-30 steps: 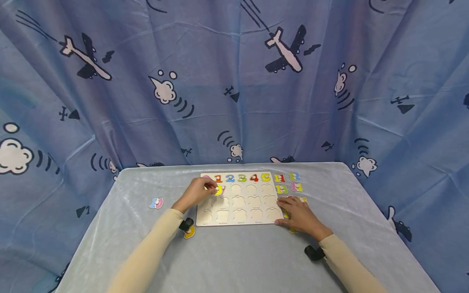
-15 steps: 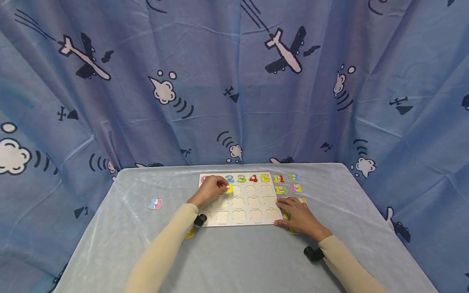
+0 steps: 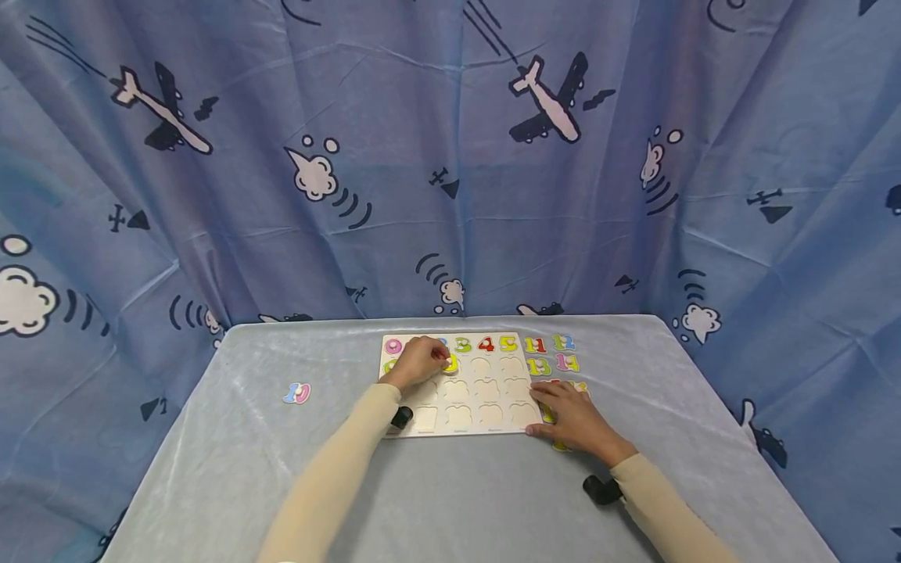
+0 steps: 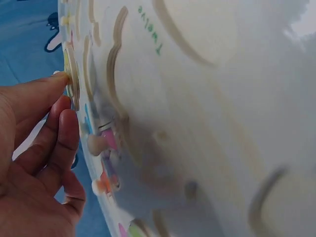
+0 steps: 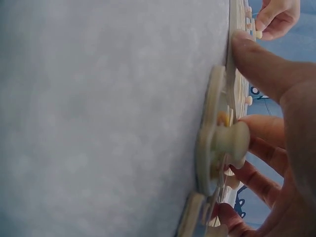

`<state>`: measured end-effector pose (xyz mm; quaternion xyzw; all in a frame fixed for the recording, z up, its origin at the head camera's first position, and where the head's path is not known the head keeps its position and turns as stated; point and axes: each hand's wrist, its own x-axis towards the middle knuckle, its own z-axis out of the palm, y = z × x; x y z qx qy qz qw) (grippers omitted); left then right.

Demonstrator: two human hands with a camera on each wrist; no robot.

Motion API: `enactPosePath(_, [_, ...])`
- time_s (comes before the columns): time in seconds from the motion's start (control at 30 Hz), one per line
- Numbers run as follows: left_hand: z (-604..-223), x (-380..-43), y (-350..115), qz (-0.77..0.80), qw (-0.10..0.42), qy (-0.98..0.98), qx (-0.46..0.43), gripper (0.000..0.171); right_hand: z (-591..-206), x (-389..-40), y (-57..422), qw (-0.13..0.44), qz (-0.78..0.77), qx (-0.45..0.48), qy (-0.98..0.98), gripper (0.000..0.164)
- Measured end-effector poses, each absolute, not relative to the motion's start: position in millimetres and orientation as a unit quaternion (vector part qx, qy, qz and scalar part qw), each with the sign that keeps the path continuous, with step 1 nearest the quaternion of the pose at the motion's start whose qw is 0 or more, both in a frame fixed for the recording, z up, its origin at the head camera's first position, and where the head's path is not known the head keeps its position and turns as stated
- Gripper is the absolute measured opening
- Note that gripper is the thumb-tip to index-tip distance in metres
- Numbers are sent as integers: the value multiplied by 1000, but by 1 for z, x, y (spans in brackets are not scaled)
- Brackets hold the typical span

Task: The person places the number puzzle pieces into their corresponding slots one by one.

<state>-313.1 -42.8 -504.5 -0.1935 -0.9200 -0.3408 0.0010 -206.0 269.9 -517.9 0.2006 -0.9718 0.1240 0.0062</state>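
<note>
My left hand (image 3: 418, 361) pinches a yellow number puzzle piece (image 3: 453, 364) by its knob over the second row of the wooden number board (image 3: 472, 430). In the left wrist view the piece (image 4: 72, 74) stands on edge between thumb and finger, close to the board. The top row carries coloured numbers, such as the red 4 (image 3: 486, 344) and the yellow 5 (image 3: 508, 343); my left hand covers part of that row. My right hand (image 3: 573, 414) rests at the board's right edge, its thumb (image 5: 244, 42) against the edge and its fingers spread over loose pieces.
Right of the board lie the pieces 11 (image 3: 535, 345), 12 (image 3: 563, 342), 13 (image 3: 539, 366) and 14 (image 3: 567, 362), with more partly under my right hand. A 10 piece (image 3: 297, 392) lies to the left on the grey cloth (image 3: 211, 469). A patterned curtain (image 3: 394, 156) hangs behind.
My left hand has moved right along the board's second row with the yellow piece. A loose yellow piece near the lower left corner is now hidden by my sleeve. My right hand stays put.
</note>
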Motion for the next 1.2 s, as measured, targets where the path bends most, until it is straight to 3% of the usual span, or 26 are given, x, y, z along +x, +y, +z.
enactPosePath(0.83, [-508, -312, -33, -291, -2, -937, -192, 5, -518, -206, 272, 19, 124, 206, -971, 75])
enactPosePath(1.2, [-501, -305, -55, -364, -9, -910, -199, 24, -518, -206, 272, 9, 126, 200, -972, 76])
